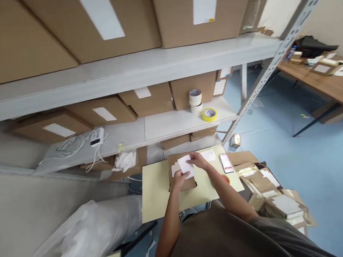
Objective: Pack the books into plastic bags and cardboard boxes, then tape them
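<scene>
L hand (180, 179): pinching near edge of white card (185, 167), thumb on top.
R hand (198, 160): fingers on card's far R corner, also grasping.
White card: held btwn both hands, over brown carton (191, 184); touching it or just above, can't tell. Could crease or tear if hands pull unevenly; could drop askew if one lets go early.
Brown carton: flat on pale counter (156, 190), white patch (175, 169) partly under card. Might skid if pressed off-centre.
Red tape roll (226, 178): beside R forearm, partly hidden; an elbow swing could shove it.
Phone (226, 163): at counter's R edge; most likely to fall, prob. via a sleeve or arm knock.
White sheets (207, 155): nr far edge; a brush of R hand could send them off.
Box pile (263, 185): R of counter, stacked unevenly; poss. slide if bumped.
Shelf (171, 124): beyond, w/ white tape rolls (195, 98).
</scene>
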### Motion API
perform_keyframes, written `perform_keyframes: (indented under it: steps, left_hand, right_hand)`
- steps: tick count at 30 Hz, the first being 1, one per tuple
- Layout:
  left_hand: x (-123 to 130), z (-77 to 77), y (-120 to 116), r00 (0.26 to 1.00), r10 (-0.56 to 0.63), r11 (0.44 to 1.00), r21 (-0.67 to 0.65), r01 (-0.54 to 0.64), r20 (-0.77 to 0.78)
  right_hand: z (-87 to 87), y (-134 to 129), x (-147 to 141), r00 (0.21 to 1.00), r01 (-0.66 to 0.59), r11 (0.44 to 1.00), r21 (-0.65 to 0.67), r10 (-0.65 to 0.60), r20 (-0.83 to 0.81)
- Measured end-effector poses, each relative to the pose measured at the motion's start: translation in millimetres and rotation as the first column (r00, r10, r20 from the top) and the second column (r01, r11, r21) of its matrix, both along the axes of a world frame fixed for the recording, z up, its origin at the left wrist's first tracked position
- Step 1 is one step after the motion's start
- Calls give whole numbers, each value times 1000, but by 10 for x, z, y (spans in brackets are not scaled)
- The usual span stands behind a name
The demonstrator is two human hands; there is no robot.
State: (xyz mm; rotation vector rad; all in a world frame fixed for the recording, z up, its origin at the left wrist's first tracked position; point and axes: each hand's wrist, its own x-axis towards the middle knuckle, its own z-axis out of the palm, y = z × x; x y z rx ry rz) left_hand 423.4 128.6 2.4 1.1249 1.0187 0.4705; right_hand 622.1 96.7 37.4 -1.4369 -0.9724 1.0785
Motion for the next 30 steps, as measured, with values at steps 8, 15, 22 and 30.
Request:
perform_keyframes:
  steps: [8,15,22,30]
  left_hand:
    - [-777,387,347,952,275,961,-58,-269,135]
    - [-944,524,501,975,134,991,4,-137,176]
    - [-1036,573,462,978,79,996,17,-83,194]
    - [-884,596,314,981,81,996,24,-86,178]
  right_hand:
    - [-17,-179,-886,985,80,988,-134,-99,-142]
    - [147,-347,-1370,972,157,986,-58,-165,-170]
    - [291,-458,-1485,968,198,977,-74,-207,-143]
    - [319,-550,-1334,966,171,982,-81,-183,-181]
